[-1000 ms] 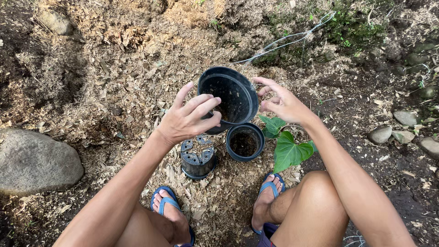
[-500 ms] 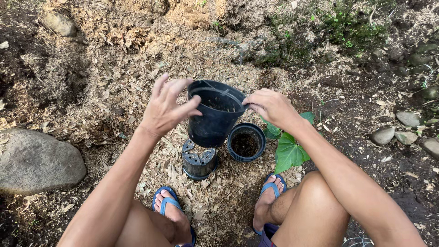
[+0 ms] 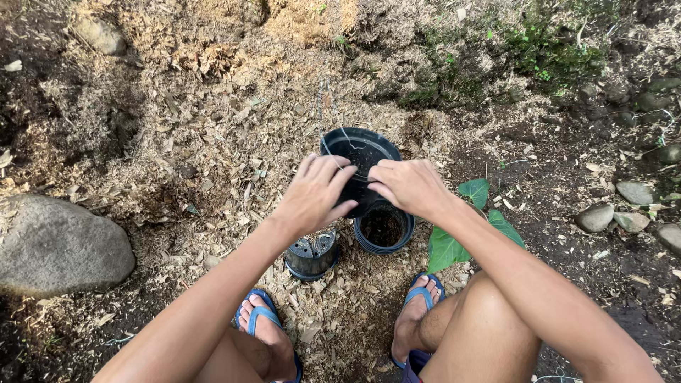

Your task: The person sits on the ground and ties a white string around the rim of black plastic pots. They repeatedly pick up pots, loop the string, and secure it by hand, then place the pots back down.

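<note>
lowered black pot (image 3: 358, 152) now sits between left hand (image 3: 317, 193), right hand (image 3: 408, 186).

A single head-worn camera looks steeply down from close above a squatting person's knees and blue-strapped sandals (image 3: 264, 317) onto wood-chip-strewn ground (image 3: 213, 135), arms reaching forward.

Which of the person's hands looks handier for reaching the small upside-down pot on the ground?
Probably the left hand. It grips the big black pot directly above the upturned pot. The right hand sits nearer the upright pot.
</note>
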